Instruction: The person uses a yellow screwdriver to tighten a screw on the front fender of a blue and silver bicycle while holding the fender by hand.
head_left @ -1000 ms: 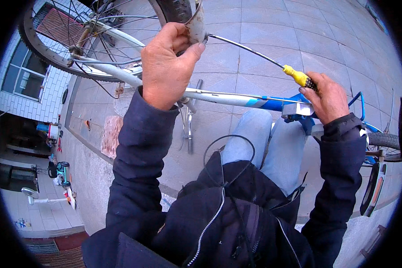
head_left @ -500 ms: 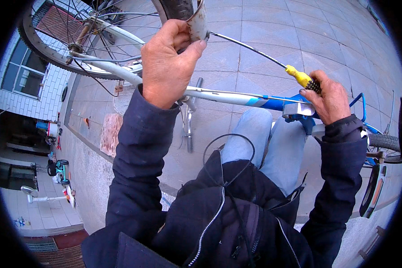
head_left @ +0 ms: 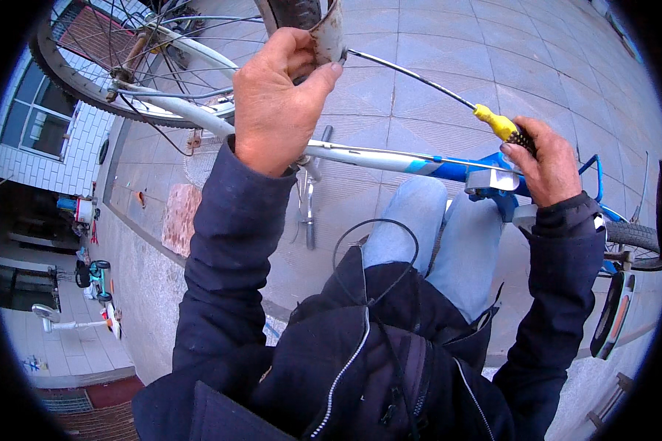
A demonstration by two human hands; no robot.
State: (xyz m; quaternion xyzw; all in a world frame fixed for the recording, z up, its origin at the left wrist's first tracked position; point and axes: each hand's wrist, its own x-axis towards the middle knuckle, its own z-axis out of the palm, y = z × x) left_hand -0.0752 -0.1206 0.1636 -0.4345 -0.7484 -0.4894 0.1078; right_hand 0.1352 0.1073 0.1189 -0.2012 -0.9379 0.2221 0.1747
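Observation:
My right hand (head_left: 548,163) is closed round the black and yellow handle of a long-shafted screwdriver (head_left: 502,126). Its shaft slants up to the left, and the tip meets a small dark fastener at the edge of a rusty white mudguard (head_left: 326,40). Thumb and fingers of my left hand (head_left: 281,99) pinch that mudguard from the left. Just behind it is a dark tyre (head_left: 293,13), cut off by the upper edge. A white and blue bicycle frame (head_left: 390,160) runs across below both hands, over my knees.
A spoked wheel (head_left: 136,62) fills the upper left. The handlebar (head_left: 310,213) lies low beneath the frame. At the right are a pedal (head_left: 612,316) and another tyre (head_left: 635,235). A reddish slab (head_left: 181,219) rests on the paving (head_left: 449,81). A small toy vehicle (head_left: 101,279) stands far left.
The screwdriver handle and my right hand have shifted slightly right and down. The mudguard and my left hand have barely moved; the tip stays at the fastener.

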